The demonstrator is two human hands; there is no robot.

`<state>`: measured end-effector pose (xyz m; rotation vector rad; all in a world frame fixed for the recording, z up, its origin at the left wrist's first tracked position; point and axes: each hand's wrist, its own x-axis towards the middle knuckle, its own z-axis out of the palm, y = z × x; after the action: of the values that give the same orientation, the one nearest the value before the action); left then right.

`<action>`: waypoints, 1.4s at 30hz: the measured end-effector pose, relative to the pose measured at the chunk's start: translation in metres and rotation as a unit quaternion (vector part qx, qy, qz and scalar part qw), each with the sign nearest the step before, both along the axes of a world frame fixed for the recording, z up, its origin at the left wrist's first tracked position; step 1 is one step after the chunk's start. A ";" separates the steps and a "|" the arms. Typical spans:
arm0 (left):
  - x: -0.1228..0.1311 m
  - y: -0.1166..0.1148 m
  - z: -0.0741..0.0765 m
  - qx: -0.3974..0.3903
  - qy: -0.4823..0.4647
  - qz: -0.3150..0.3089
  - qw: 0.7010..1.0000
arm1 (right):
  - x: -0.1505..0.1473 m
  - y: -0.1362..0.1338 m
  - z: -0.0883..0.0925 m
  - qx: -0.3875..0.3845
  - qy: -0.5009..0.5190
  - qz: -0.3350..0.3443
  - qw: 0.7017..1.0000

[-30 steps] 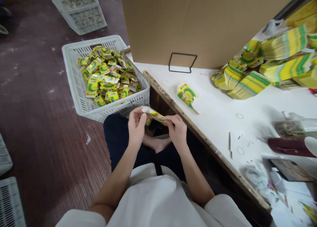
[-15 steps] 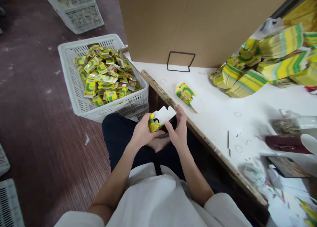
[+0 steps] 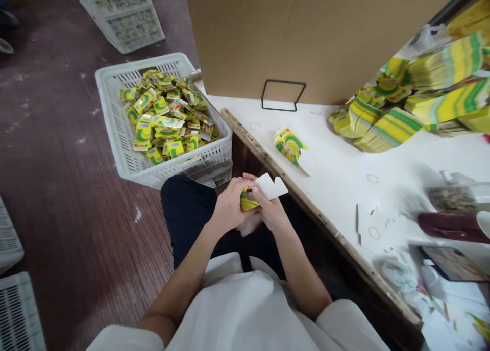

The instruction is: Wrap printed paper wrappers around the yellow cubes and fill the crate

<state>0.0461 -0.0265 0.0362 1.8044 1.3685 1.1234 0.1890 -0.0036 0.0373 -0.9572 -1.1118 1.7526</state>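
Observation:
Above my lap, a small yellow-green carton (image 3: 248,203) is held between both hands. Its white inner flap (image 3: 272,186) sticks out to the right, with a rounded notch at its end. My left hand (image 3: 231,203) is wrapped round the carton's left side. My right hand (image 3: 268,208) grips it from the right, the thumb near the base of the flap. Fingers hide much of the carton, and I cannot see inside it. Another yellow-green carton (image 3: 290,146) with loose flaps lies on the white table (image 3: 329,182), beyond my hands.
A white plastic basket (image 3: 122,157) full of small cartons (image 3: 164,116) stands left of the table. Flat carton stacks (image 3: 390,129) lie at the back right, before a large cardboard sheet (image 3: 306,34). A black wire stand (image 3: 283,109), a dark red mug (image 3: 451,226) and a phone (image 3: 454,263) are on the table.
My hands have come closer together round the carton. My right hand moved from the flap's far end to its base, and the flap now points further right.

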 end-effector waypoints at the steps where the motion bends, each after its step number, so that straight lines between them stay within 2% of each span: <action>1: 0.001 0.000 0.000 -0.003 -0.006 0.002 1.000 | 0.000 -0.001 0.000 0.020 -0.005 -0.007 1.000; 4: 0.003 0.000 -0.001 -0.062 -0.034 0.011 0.997 | 0.002 -0.002 0.000 0.105 -0.048 -0.030 0.993; 7: 0.005 -0.001 -0.008 -0.124 -0.061 0.033 0.990 | 0.005 -0.002 0.002 0.223 -0.117 -0.019 0.967; 9: 0.005 -0.001 -0.015 -0.118 -0.074 0.043 0.989 | 0.006 -0.001 0.004 0.283 -0.153 0.004 0.947; 11: 0.005 0.000 -0.021 -0.094 -0.099 0.050 0.989 | 0.008 0.000 0.005 0.308 -0.171 0.023 0.936; 16: 0.004 0.000 -0.028 -0.101 -0.180 0.059 0.977 | 0.008 0.001 0.002 0.322 -0.154 0.022 0.934; 24: 0.005 0.003 -0.027 -0.115 -0.243 0.091 0.959 | 0.007 0.000 0.006 0.335 -0.161 0.027 0.928; 30: 0.006 0.003 -0.024 -0.113 -0.235 0.094 0.961 | 0.007 -0.001 0.005 0.331 -0.167 0.012 0.929; 35: 0.008 0.004 -0.028 -0.063 -0.233 0.097 0.965 | 0.006 0.001 0.000 0.342 -0.181 -0.030 0.922; 42: -0.001 0.004 -0.018 -0.093 -0.143 0.076 0.982 | 0.011 0.004 0.002 0.343 -0.208 0.012 0.916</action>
<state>0.0452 -0.0221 0.0182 1.3660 1.4025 1.2345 0.1997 0.0008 0.0392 -0.8719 -1.8516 1.0390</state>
